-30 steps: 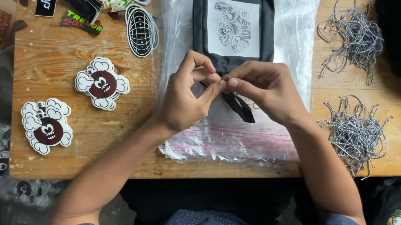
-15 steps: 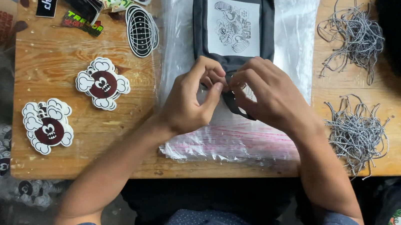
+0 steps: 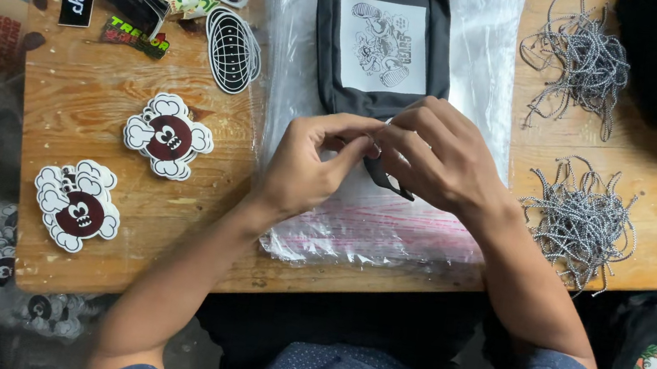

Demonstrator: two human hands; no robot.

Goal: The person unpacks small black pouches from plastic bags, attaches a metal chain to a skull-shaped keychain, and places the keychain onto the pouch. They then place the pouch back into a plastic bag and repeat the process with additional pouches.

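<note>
A: Where do the hands sit?

B: Both meet at the centre of the view. The left hand (image 3: 310,162) comes in from seven o'clock, the right hand (image 3: 439,156) from five o'clock, and their fingertips press together over the lower edge of the black pouch (image 3: 383,46).

A: Clamped on something?

B: They are pinched on something small at the pouch's bottom end. A dark strap end (image 3: 388,181) pokes out below the right hand's fingers. What exactly sits between the fingertips is hidden, so I cannot tell.

A: And the pouch itself?

B: It lies at twelve o'clock from the hands, on a clear plastic bag (image 3: 481,78) spread over the wooden table (image 3: 167,224). Its white printed panel faces up.

A: Any change from a moment ago?

B: Little. Half a second ago the left hand's fingers arched higher over the pouch's edge; now they lie flatter, thumb and forefinger drawn in toward the right hand. The dark strap end shows more plainly now. The pouch has not shifted.

A: What surrounds them?

B: At three o'clock, a pile of speckled cords (image 3: 584,222), with a second pile (image 3: 577,60) at two o'clock. At nine o'clock, two cloud-shaped stickers (image 3: 169,135) and (image 3: 77,204), and an oval black sticker (image 3: 232,50) at ten o'clock.
</note>
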